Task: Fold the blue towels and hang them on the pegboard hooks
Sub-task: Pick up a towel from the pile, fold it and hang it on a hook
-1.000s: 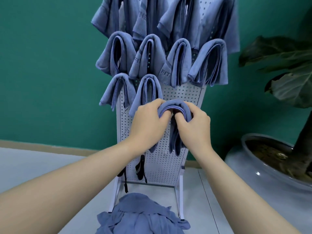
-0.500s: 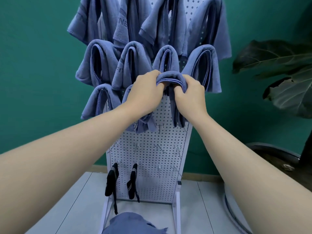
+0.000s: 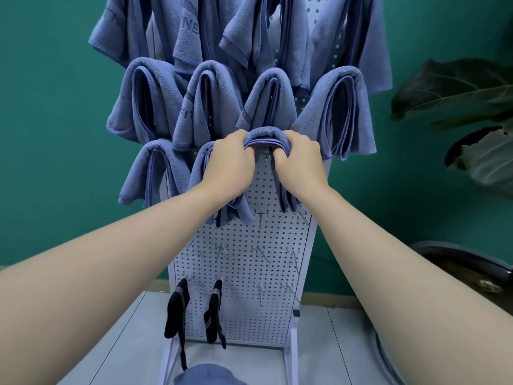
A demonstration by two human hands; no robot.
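Head view: white perforated metal pegboard [image 3: 244, 273], upper rows hung with folded blue terry towels [image 3: 205, 104]. Left hand [image 3: 230, 165] and right hand [image 3: 298, 165] grip another folded towel [image 3: 265, 134] over a third-row hook [image 3: 266, 156]. Lower hooks bare; heaped blue cloth [image 3: 206, 375] below awaits.

Staged indoor display corner, shop-like or demo set; exact type cannot be confirmed. Evidence: white freestanding pegboard [image 3: 244, 273] with wire hooks [image 3: 261, 218], loaded in rows with folded blue towels [image 3: 205, 107]. Two black items [image 3: 175, 309] on lowest hooks, kind unclear. Plain teal wall [image 3: 50, 134] behind. Pale tiled floor [image 3: 133, 329]. Large-leaf potted plant [image 3: 458, 90] at right, pot [image 3: 455, 262] partly visible. More blue cloth [image 3: 205, 375] on floor at pegboard base.
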